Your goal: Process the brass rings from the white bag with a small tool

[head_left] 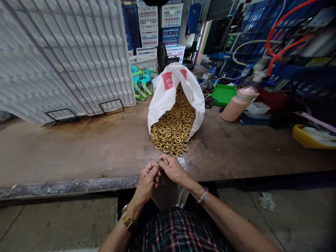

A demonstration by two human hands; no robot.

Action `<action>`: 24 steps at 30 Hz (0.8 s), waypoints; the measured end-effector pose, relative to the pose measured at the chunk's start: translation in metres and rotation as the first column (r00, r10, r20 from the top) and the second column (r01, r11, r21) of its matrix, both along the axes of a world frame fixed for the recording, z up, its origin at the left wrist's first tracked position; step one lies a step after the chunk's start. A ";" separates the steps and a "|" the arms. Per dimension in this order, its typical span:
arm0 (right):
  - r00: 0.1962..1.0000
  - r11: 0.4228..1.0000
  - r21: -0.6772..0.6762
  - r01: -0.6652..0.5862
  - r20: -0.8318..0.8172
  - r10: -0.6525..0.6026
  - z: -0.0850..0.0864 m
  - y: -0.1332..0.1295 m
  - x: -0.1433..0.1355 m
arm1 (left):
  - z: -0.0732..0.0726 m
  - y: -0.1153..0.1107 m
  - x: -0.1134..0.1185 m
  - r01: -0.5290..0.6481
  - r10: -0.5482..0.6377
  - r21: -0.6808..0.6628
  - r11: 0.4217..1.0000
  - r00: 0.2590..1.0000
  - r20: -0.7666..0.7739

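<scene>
Many small brass-coloured rings (172, 131) spill out of a white plastic bag (160, 99) with red print, lying with its mouth toward me. Just in front of the pile, at the table's near edge, my two hands meet fingertip to fingertip. My left hand (147, 179) is closed in a pinch; whatever sits between its fingertips is too small to make out. In my right hand (174, 170), also closed, a small silvery metal piece (166, 161) shows between the fingers. Its kind is not clear.
White moulded trays (78, 52) stand upright at the left on black wire stands (111, 106). To the right are a pink bottle (235, 106), a green tray (223, 94) and a yellow tray (312, 138). Crates (148, 21) are stacked behind the wooden table (99, 150).
</scene>
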State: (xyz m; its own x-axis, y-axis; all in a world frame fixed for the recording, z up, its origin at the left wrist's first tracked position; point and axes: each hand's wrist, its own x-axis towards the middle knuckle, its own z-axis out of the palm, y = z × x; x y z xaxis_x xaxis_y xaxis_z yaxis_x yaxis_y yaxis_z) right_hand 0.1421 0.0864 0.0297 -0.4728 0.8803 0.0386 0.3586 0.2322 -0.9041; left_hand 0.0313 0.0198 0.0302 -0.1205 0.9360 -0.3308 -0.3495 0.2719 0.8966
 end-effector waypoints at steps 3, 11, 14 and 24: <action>1.000 1.000 -0.003 -0.013 -0.026 0.013 -0.001 0.001 -0.001 | 0.000 -0.001 0.000 -0.003 0.003 -0.001 1.000 1.000 0.022; 0.997 0.998 -0.055 -0.030 -0.068 0.027 0.001 -0.001 -0.001 | 0.000 -0.002 -0.001 -0.003 0.002 0.012 1.000 0.997 0.072; 0.997 0.997 -0.063 -0.033 -0.071 0.028 0.002 -0.001 -0.001 | 0.000 -0.002 -0.002 -0.013 0.012 0.002 1.000 0.997 0.082; 0.995 0.996 0.084 -0.006 0.102 -0.003 -0.006 -0.001 0.002 | -0.003 -0.003 -0.006 0.006 -0.011 0.035 0.999 0.987 0.163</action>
State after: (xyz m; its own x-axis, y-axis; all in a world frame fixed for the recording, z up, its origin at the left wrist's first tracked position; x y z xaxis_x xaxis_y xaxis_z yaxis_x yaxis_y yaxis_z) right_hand 0.1438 0.0857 0.0235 -0.4796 0.8751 0.0645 0.4473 0.3070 -0.8401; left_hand 0.0257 0.0164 0.0269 -0.0594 0.9478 -0.3131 -0.4897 0.2457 0.8366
